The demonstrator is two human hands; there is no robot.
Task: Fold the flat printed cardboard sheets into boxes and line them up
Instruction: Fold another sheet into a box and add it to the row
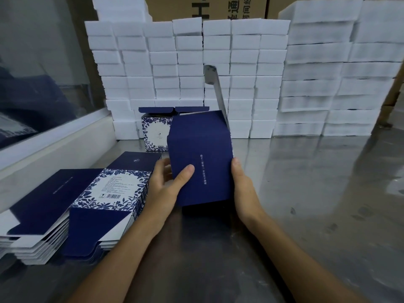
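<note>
White foam blocks (188, 68) are standing in tall stacked columns along the back of a steel table (317, 193), with a second, wider bank of blocks (328, 79) sitting to the right. Brown cartons (207, 7) with black print are showing behind them. A metal strip (215, 88) is leaning upright in front of the blocks. A white ledge (50, 147) is running along the table's left side, under a glass pane (39, 73).
</note>
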